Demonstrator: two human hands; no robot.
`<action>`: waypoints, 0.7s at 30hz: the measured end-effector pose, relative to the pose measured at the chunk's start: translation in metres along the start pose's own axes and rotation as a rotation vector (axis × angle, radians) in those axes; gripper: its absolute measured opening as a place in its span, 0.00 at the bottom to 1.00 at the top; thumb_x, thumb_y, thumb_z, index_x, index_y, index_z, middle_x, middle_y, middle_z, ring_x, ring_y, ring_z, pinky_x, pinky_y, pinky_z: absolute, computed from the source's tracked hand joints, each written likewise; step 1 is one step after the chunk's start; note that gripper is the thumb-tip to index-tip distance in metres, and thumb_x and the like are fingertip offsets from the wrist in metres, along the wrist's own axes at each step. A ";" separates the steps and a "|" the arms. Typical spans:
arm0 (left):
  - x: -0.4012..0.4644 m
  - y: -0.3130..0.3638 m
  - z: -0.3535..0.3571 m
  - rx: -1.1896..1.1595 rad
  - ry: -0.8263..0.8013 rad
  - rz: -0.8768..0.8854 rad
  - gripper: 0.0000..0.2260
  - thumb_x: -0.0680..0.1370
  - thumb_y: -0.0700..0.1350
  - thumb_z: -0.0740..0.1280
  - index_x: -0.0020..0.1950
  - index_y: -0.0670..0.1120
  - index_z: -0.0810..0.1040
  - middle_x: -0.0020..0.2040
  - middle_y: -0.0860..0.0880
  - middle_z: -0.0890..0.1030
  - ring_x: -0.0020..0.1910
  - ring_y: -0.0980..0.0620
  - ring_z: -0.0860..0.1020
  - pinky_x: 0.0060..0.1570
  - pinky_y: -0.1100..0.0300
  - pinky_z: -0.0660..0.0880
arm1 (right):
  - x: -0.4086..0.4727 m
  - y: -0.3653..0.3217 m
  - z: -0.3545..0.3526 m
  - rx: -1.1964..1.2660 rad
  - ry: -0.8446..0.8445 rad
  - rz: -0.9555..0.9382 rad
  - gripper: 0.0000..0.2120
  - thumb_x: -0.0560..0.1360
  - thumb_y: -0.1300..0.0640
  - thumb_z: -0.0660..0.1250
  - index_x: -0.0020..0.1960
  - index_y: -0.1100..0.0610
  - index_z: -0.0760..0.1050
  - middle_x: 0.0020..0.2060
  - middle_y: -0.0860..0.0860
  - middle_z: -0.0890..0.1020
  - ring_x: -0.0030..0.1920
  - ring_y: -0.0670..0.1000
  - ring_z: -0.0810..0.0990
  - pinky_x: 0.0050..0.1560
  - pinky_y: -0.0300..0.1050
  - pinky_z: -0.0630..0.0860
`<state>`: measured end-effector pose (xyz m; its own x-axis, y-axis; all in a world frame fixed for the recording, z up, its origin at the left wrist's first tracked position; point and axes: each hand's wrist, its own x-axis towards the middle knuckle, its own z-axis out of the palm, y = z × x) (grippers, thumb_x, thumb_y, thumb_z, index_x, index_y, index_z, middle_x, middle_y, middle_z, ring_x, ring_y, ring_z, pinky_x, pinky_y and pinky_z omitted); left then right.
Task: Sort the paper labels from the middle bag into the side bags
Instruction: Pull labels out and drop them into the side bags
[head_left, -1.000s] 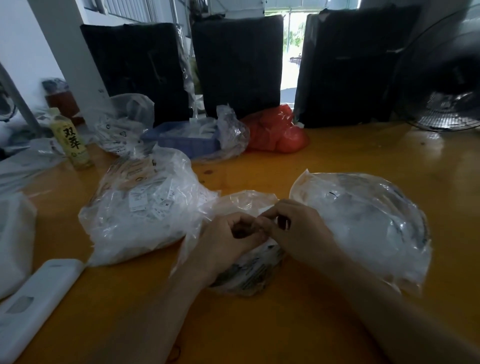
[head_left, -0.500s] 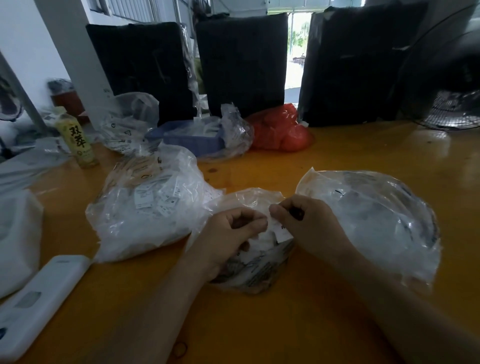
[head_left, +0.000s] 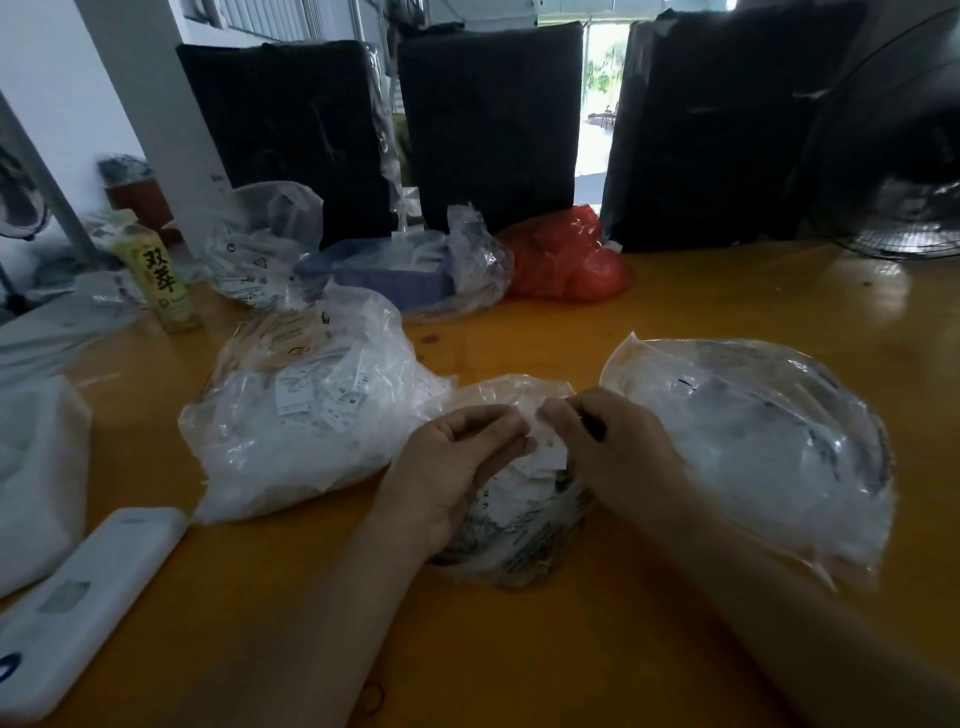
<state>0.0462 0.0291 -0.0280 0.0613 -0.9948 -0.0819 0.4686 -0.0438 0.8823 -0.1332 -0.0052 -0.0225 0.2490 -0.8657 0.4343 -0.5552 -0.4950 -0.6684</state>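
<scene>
Both hands over the middle bag (head_left: 514, 525), near the front edge of the surface (head_left: 519, 649). Since a second ago the right hand (head_left: 618, 452) has drawn a paper label (head_left: 549, 451) clear, fingers pinching it; left hand (head_left: 457, 462) curled, grip indeterminate. Judged next: assignment to the left bag (head_left: 311, 410) or right bag (head_left: 753, 441).

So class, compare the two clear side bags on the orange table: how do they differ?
The left bag is crumpled and packed with white printed labels; the right bag looks puffed, smoother and far emptier. The left bag sits nearer the bottle; the right bag nearer the fan. Both are transparent plastic.
</scene>
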 end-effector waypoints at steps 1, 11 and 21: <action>0.000 -0.001 0.000 0.001 0.008 0.003 0.10 0.67 0.40 0.79 0.47 0.42 0.89 0.52 0.38 0.88 0.50 0.44 0.88 0.47 0.63 0.83 | 0.001 0.001 -0.001 0.040 0.020 0.022 0.11 0.81 0.43 0.62 0.52 0.45 0.81 0.43 0.38 0.80 0.42 0.36 0.77 0.37 0.29 0.70; -0.001 -0.002 0.002 -0.039 -0.004 -0.018 0.07 0.68 0.39 0.78 0.46 0.42 0.90 0.50 0.37 0.88 0.49 0.43 0.88 0.47 0.62 0.83 | 0.003 0.007 -0.013 0.500 0.081 0.199 0.20 0.77 0.61 0.72 0.66 0.49 0.72 0.48 0.50 0.83 0.41 0.46 0.87 0.39 0.37 0.82; -0.002 -0.001 0.002 -0.043 -0.007 -0.033 0.08 0.69 0.39 0.77 0.46 0.41 0.90 0.52 0.36 0.87 0.52 0.41 0.88 0.48 0.62 0.83 | -0.001 0.001 -0.020 0.428 0.086 0.052 0.02 0.78 0.56 0.71 0.50 0.52 0.79 0.38 0.45 0.86 0.38 0.42 0.84 0.38 0.33 0.78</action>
<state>0.0437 0.0306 -0.0280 0.0394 -0.9934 -0.1073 0.5075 -0.0726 0.8586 -0.1496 -0.0031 -0.0115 0.1524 -0.8897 0.4304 -0.1818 -0.4533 -0.8726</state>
